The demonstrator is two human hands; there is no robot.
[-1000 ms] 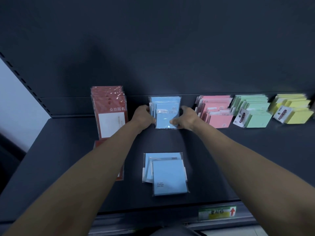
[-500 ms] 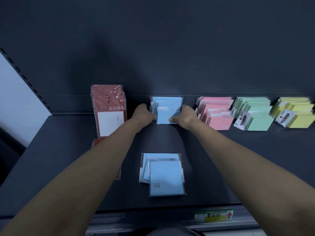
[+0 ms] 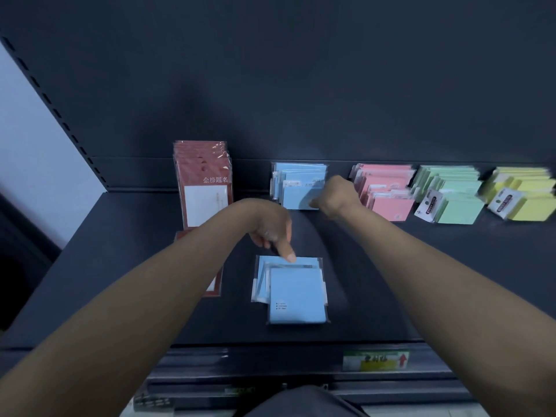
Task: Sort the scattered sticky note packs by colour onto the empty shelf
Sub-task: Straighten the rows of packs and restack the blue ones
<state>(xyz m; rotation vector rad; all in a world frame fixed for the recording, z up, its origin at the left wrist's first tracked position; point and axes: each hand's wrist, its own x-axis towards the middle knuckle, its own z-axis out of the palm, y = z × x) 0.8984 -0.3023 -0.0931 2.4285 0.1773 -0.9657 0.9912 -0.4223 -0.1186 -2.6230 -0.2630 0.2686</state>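
Several blue sticky note packs (image 3: 301,188) stand in a row against the back of the dark shelf (image 3: 421,281). My right hand (image 3: 335,195) is at their lower right corner, its curled fingers on the front pack. A few loose blue packs (image 3: 296,293) lie flat in a small overlapping pile near the shelf's front edge. My left hand (image 3: 270,230) hovers just behind this pile. One straight finger points down and touches the pile's back edge, and the hand holds nothing.
Along the back stand red packs (image 3: 204,188) at the left, then pink packs (image 3: 388,191), green packs (image 3: 451,194) and yellow packs (image 3: 523,197) to the right of the blue ones. Another red pack (image 3: 212,287) lies flat under my left forearm. A price label (image 3: 374,361) sits on the shelf's front rail.
My left hand has let go of the standing blue packs and pulled back toward me to the loose blue pile. My right hand has stayed at the standing packs.
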